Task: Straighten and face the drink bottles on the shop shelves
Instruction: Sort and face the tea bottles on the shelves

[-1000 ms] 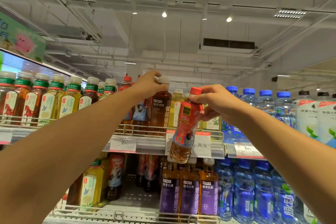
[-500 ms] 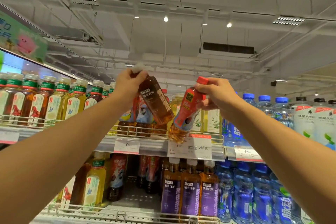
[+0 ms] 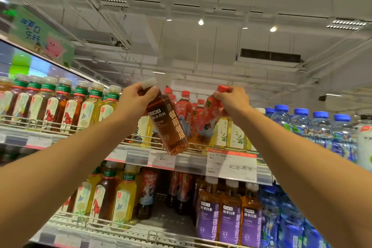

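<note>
You hold two bottles up in front of the top shelf [image 3: 138,154], one per hand. Your left hand [image 3: 135,100] grips the neck of the dark tea bottle [image 3: 167,124] just under its white cap; the bottle's long axis slants, base swung down and to the right, hanging just over the shelf's front rail. Your right hand [image 3: 231,100] pinches the red bottle [image 3: 209,118] by its red cap, base tilted down and left, so the two bases lean toward each other near the gap among the red bottles behind. The dark label faces you, with white and orange lettering. Either hand is about equally near that gap.
</note>
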`<state>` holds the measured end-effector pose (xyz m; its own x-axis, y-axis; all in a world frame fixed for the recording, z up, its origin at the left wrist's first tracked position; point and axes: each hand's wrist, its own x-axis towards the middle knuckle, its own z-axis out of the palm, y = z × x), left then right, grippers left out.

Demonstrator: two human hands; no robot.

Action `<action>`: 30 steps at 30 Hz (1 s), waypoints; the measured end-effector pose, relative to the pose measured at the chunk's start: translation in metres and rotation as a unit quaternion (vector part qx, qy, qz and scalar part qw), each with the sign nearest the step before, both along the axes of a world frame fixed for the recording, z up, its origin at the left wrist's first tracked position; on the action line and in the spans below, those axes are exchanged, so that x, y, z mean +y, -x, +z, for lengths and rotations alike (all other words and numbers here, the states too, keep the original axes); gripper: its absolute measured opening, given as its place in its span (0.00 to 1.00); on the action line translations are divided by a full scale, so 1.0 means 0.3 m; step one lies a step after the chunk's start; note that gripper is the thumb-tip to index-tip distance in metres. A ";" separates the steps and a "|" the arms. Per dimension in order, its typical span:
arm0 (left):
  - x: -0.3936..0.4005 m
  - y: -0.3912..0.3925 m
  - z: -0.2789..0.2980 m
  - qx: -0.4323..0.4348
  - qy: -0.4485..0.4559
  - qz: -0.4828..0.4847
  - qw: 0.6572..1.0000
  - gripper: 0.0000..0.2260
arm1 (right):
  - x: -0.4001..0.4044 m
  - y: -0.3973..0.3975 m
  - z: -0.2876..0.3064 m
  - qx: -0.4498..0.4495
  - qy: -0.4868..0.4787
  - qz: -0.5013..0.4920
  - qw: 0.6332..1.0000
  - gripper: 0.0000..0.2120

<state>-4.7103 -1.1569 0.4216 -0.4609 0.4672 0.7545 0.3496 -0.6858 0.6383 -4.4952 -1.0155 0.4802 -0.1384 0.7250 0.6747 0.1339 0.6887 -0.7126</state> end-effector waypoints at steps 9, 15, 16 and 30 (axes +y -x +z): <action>0.034 0.054 -0.068 -0.012 0.044 0.003 0.999 0.11 | 0.161 0.159 0.031 -0.139 -0.025 -0.082 0.987 0.19; 0.084 0.054 -0.082 -0.008 0.068 -0.007 0.998 0.15 | 0.194 0.218 0.010 -0.183 -0.077 -0.122 0.972 0.20; 0.089 0.052 -0.083 -0.006 0.070 -0.008 0.998 0.16 | 0.192 0.216 0.008 -0.180 -0.078 -0.122 0.973 0.19; 0.159 -0.047 -0.078 0.020 0.092 -0.038 0.995 0.09 | 0.017 0.037 -0.079 -0.125 -0.075 0.023 0.989 0.27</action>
